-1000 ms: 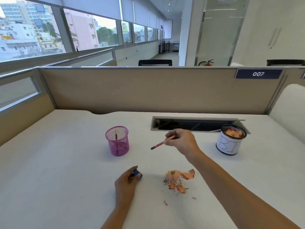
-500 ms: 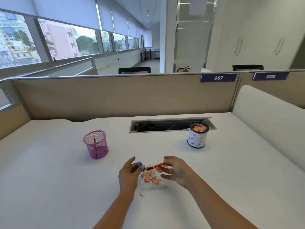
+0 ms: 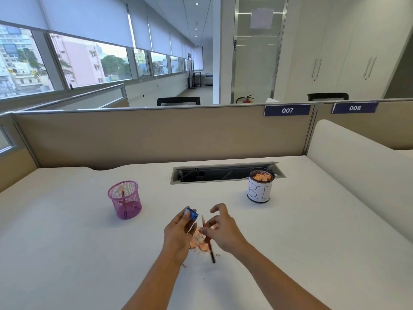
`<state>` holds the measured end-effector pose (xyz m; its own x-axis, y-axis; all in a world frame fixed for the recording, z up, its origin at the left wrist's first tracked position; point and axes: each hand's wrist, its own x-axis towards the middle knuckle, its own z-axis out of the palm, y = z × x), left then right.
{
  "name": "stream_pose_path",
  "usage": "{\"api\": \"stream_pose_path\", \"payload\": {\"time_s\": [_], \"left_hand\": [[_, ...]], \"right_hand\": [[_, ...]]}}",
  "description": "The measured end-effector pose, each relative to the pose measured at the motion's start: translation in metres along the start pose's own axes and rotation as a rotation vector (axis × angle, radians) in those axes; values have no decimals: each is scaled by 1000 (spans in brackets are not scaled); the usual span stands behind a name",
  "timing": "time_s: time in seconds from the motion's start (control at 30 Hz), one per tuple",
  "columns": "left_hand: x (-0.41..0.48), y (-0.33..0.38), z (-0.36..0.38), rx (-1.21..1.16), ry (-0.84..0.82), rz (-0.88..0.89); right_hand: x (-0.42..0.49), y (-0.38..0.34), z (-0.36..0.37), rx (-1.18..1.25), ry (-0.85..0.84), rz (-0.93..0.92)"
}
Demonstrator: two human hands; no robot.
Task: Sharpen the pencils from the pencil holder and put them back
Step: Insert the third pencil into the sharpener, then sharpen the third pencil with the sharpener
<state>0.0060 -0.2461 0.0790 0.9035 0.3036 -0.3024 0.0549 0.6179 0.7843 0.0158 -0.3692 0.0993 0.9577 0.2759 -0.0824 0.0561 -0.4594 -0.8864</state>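
The head view shows a thin red wooden pencil (image 3: 207, 239) with a dark end, tilted, its tip pointing up. The right hand (image 3: 223, 231) pinches it with thumb and finger; the other fingers are spread open. The pencil's tip is just beside a small blue boxy plastic sharpener (image 3: 191, 214). The left hand (image 3: 178, 233) holds the sharpener with its fingers closed around it. Under both hands lie curly orange shavings (image 3: 199, 242) on the smooth white desk (image 3: 67, 253). A round pink wire-mesh pencil holder (image 3: 125, 199) stands to the left, well apart, with another pencil inside. A round black mesh cup with a white paper label (image 3: 260, 185) stands to the right, with shavings inside.
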Motion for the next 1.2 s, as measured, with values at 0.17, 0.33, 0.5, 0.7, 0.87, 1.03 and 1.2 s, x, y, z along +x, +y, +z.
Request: {"api": "stream_pose_path", "payload": {"time_s": [0.17, 0.33, 0.5, 0.7, 0.87, 1.03, 1.2], "left_hand": [[1, -1, -1, -33, 29, -6], [-1, -1, 2, -40, 33, 8], [-7, -2, 7, -27, -33, 9], [-4, 6, 4, -148, -24, 55], [0, 10, 0, -226, 11, 61], [0, 6, -1, -216, 21, 47], [-1, 4, 1, -212, -6, 39]], "right_hand": [[0, -1, 4, -34, 133, -59], [0, -4, 6, -44, 164, -85], [1, -8, 9, -44, 246, -141], [-1, -5, 9, -64, 281, -200], [0, 1, 9, -74, 293, -202], [2, 1, 10, -15, 234, -210], [3, 3, 10, -35, 222, -227]]}}
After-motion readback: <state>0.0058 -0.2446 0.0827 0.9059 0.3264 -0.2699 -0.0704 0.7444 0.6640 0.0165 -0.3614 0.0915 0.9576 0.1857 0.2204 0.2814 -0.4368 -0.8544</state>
